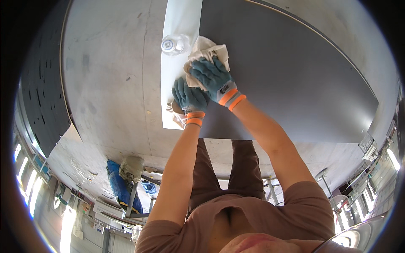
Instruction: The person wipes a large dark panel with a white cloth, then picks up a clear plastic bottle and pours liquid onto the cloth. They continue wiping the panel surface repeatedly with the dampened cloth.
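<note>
My right hand [213,76], in a blue-grey coated work glove with an orange cuff, presses a crumpled beige cloth [208,47] down where a dark grey sheet panel [284,76] meets a white strip [182,15]. My left hand [190,96], gloved alike, lies flat just below and left of it, fingers pointing away from me. A second bunched cloth [177,115] shows beside and partly beneath the left palm; whether the fingers grip it is hidden. Beyond the left hand, a clear plastic bottle [175,44] with a white cap stands on the white strip.
A large worn grey surface [107,79] surrounds the panel. Another dark panel [44,85] with black marks lies at far left. A blue sack [115,177] and metal frame legs [132,196] are at lower left. A pedestal fan [340,202] is at lower right.
</note>
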A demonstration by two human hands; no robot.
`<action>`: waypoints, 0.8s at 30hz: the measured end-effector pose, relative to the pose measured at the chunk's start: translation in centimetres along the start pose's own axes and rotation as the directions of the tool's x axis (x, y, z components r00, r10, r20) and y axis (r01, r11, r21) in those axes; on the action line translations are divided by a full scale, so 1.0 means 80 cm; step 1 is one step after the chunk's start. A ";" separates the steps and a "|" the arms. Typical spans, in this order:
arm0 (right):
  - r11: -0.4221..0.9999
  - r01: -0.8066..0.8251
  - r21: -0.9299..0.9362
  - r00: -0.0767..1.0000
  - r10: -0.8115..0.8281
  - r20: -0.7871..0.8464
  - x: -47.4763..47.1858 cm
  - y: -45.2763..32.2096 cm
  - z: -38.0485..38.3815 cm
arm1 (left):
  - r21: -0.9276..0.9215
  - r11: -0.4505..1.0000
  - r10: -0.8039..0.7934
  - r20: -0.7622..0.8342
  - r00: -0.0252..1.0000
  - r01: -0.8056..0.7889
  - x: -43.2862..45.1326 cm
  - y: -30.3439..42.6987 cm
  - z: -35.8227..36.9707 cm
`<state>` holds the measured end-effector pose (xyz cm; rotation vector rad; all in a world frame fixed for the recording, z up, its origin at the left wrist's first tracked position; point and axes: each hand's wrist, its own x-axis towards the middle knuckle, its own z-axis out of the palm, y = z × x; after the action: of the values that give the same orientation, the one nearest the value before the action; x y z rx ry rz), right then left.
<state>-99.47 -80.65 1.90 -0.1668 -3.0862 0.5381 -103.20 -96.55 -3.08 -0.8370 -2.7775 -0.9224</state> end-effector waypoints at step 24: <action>0.984 -0.176 0.003 0.974 0.175 -0.141 -0.012 -0.029 0.007 | 0.289 0.954 0.053 0.091 0.994 -0.077 -0.062 -0.086 -0.073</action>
<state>-98.76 -83.14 2.16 -0.4605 -2.9529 0.4925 -103.10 -106.84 -3.17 -0.9271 -2.8364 -0.4579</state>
